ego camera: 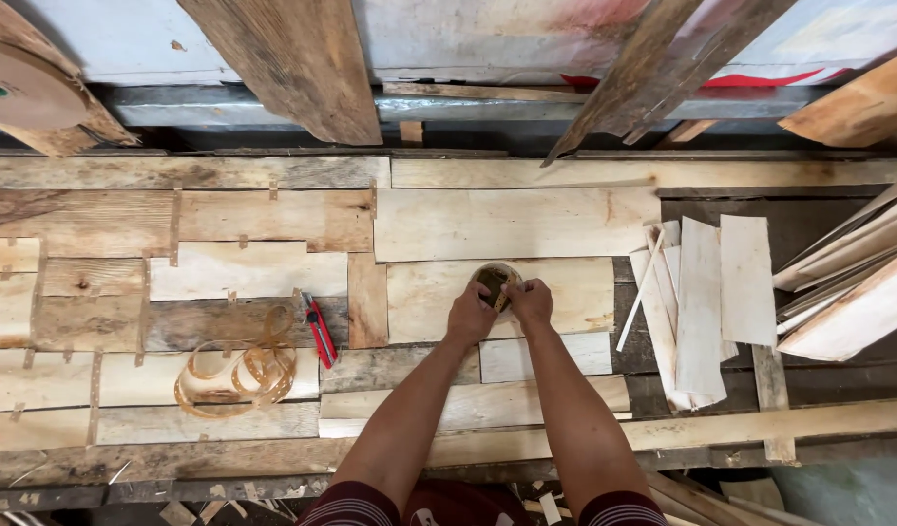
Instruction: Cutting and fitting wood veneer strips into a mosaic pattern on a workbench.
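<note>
Hiding knothole (494, 276) beneath both hands (502, 307)

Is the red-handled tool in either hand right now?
No. The red-handled tool lies on the boards beside the coiled tape, away from the left hand and right hand.

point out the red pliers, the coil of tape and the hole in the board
red pliers (320, 331), head view, on the red handles
coil of tape (236, 375), head view, on its curled loops
hole (494, 278), head view, on its dark middle above the hands

Woodworking shop: veneer sheets (702, 312), planks (292, 58).
</note>
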